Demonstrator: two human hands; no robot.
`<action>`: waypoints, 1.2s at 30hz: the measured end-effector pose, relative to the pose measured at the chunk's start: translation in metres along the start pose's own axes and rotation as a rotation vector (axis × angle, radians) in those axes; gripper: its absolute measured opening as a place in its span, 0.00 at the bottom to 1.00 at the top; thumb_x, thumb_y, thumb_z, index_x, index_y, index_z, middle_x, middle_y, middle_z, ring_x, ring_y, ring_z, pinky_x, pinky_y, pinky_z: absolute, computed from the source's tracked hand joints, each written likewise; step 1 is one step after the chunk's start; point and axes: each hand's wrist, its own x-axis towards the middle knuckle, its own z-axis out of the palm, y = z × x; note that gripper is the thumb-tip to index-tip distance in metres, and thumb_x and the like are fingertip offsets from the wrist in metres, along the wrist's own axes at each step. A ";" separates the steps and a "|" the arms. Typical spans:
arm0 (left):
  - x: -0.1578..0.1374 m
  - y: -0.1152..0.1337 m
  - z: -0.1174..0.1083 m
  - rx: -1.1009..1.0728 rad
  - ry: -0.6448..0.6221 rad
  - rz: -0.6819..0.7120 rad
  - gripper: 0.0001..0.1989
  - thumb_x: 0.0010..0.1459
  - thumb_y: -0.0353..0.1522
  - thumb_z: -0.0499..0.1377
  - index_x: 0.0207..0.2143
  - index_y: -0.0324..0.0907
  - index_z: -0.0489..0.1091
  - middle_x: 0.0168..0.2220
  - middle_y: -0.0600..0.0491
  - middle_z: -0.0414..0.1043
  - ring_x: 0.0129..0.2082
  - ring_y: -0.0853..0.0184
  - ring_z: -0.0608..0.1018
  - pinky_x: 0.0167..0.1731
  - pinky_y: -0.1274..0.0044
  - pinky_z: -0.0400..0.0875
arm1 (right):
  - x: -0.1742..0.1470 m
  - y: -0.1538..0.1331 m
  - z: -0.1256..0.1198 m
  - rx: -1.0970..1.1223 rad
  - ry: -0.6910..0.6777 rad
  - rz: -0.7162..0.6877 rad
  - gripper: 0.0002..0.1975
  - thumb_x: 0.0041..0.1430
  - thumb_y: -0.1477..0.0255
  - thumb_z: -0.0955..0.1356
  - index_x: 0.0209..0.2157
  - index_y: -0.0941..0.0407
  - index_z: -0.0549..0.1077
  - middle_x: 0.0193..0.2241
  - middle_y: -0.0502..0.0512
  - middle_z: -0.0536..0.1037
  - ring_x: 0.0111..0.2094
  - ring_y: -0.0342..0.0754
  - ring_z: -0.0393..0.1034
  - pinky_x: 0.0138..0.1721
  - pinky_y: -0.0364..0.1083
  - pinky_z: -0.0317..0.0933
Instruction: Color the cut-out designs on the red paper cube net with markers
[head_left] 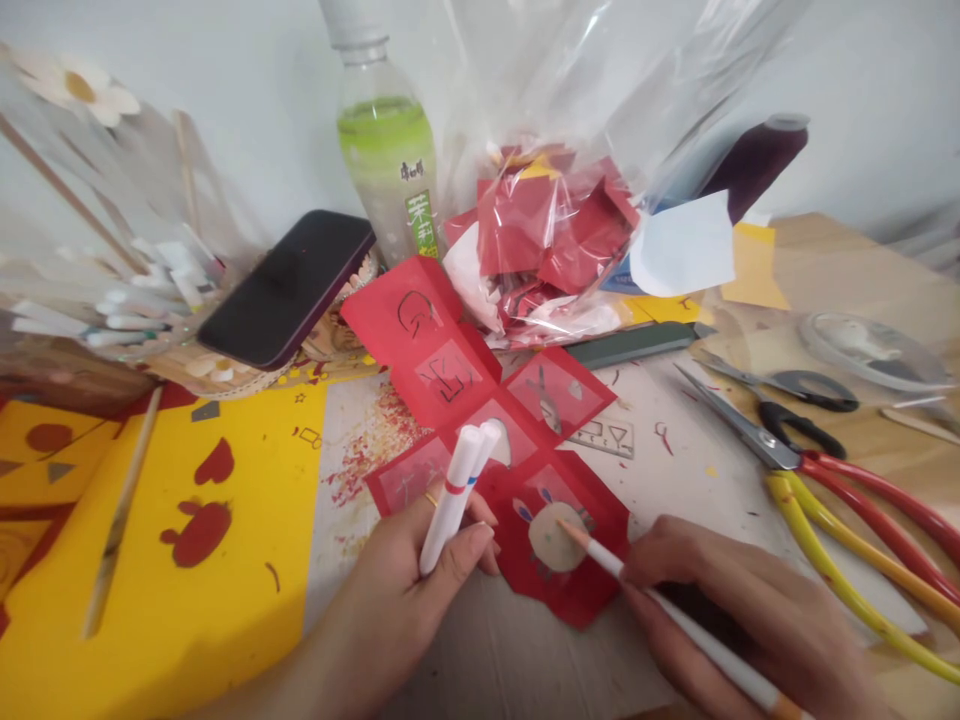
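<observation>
My left hand (pixel 405 585) is closed around two white capped markers (pixel 459 485), one with a red band and one with a blue band. It rests at the near edge of a red cross-shaped paper cutout (pixel 574 602) with folded panels. My right hand (pixel 724 600) grips a white marker pen (pixel 686 625) with an orange-brown tip. That tip is at a pale round paper piece (pixel 553 538) on the nearest panel, which has blue-edged ears drawn above it; whether it touches is hard to tell. Other panels carry pale squares with black drawings.
Yellow paper (pixel 255 620) with red cut shapes lies left. A phone (pixel 289 285) leans on a pen holder beside a green drink bottle (pixel 386 150). Behind is a clear bag of red scraps (pixel 555 225). Red-and-yellow-handled scissors (pixel 787 460) lie right, near a dark-handled pair (pixel 810 388).
</observation>
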 end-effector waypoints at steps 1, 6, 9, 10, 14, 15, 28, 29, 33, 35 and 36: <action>0.000 0.000 0.000 -0.004 0.001 -0.002 0.13 0.57 0.39 0.48 0.27 0.43 0.66 0.28 0.55 0.71 0.32 0.67 0.73 0.33 0.79 0.67 | 0.000 0.001 0.000 -0.010 0.001 -0.004 0.08 0.50 0.82 0.64 0.30 0.55 0.65 0.21 0.47 0.70 0.19 0.39 0.64 0.19 0.39 0.57; -0.001 -0.001 0.000 -0.002 0.003 0.002 0.12 0.58 0.39 0.48 0.27 0.43 0.66 0.28 0.56 0.71 0.32 0.67 0.72 0.33 0.79 0.66 | 0.001 0.001 0.001 0.001 0.004 -0.018 0.07 0.50 0.81 0.64 0.29 0.55 0.65 0.20 0.47 0.69 0.19 0.39 0.64 0.19 0.38 0.58; 0.000 -0.001 0.000 -0.004 -0.003 0.001 0.12 0.58 0.39 0.48 0.28 0.43 0.65 0.27 0.56 0.70 0.31 0.67 0.72 0.32 0.79 0.66 | 0.001 0.000 0.002 -0.014 0.018 -0.015 0.07 0.51 0.81 0.64 0.29 0.55 0.66 0.20 0.47 0.69 0.19 0.39 0.64 0.19 0.38 0.58; 0.000 -0.001 0.000 -0.004 -0.007 0.005 0.12 0.58 0.39 0.48 0.28 0.43 0.65 0.27 0.56 0.70 0.31 0.67 0.72 0.32 0.79 0.66 | 0.001 0.000 0.002 -0.006 0.016 -0.023 0.07 0.51 0.81 0.64 0.29 0.55 0.66 0.20 0.47 0.69 0.19 0.39 0.64 0.19 0.38 0.58; 0.001 -0.002 0.000 -0.007 -0.016 0.018 0.13 0.58 0.38 0.48 0.27 0.43 0.65 0.28 0.55 0.70 0.32 0.67 0.72 0.32 0.79 0.66 | 0.002 0.000 0.001 0.006 0.029 0.005 0.07 0.51 0.81 0.65 0.31 0.54 0.66 0.21 0.47 0.71 0.20 0.39 0.66 0.20 0.38 0.59; 0.001 -0.003 0.000 -0.007 -0.014 0.017 0.13 0.58 0.38 0.48 0.27 0.43 0.65 0.28 0.55 0.70 0.32 0.67 0.72 0.32 0.79 0.66 | 0.002 0.000 0.001 0.009 0.024 0.003 0.08 0.51 0.81 0.65 0.31 0.54 0.66 0.22 0.47 0.71 0.20 0.39 0.66 0.20 0.38 0.60; 0.000 -0.002 -0.001 0.007 -0.020 -0.005 0.14 0.58 0.40 0.47 0.27 0.43 0.65 0.28 0.54 0.68 0.32 0.66 0.71 0.30 0.78 0.65 | 0.002 0.003 0.003 0.035 -0.023 -0.011 0.09 0.50 0.82 0.66 0.32 0.54 0.67 0.23 0.47 0.72 0.22 0.39 0.68 0.22 0.37 0.61; 0.000 -0.002 0.000 0.009 -0.021 -0.005 0.14 0.58 0.40 0.47 0.27 0.43 0.65 0.28 0.54 0.69 0.32 0.66 0.71 0.30 0.78 0.65 | 0.002 0.003 0.003 0.042 -0.025 -0.016 0.09 0.50 0.82 0.65 0.32 0.54 0.67 0.23 0.47 0.72 0.22 0.39 0.68 0.22 0.37 0.61; 0.000 -0.002 0.000 0.010 -0.027 -0.009 0.14 0.58 0.40 0.47 0.27 0.43 0.65 0.28 0.55 0.69 0.32 0.66 0.71 0.29 0.78 0.64 | 0.001 0.003 0.003 0.069 -0.001 -0.002 0.08 0.51 0.81 0.64 0.32 0.54 0.67 0.23 0.48 0.72 0.22 0.40 0.68 0.22 0.38 0.61; -0.001 -0.002 -0.001 0.008 -0.027 -0.006 0.14 0.58 0.40 0.47 0.27 0.43 0.65 0.28 0.55 0.69 0.32 0.66 0.71 0.29 0.78 0.64 | 0.001 0.002 0.003 0.069 -0.025 -0.006 0.09 0.51 0.81 0.65 0.32 0.54 0.67 0.23 0.47 0.72 0.22 0.40 0.68 0.22 0.38 0.61; -0.001 -0.002 -0.001 0.008 -0.026 -0.002 0.14 0.58 0.40 0.47 0.27 0.43 0.65 0.28 0.55 0.69 0.32 0.67 0.71 0.30 0.78 0.65 | 0.001 0.002 0.003 0.065 -0.033 -0.005 0.09 0.50 0.82 0.65 0.31 0.54 0.67 0.23 0.47 0.72 0.22 0.40 0.68 0.22 0.38 0.61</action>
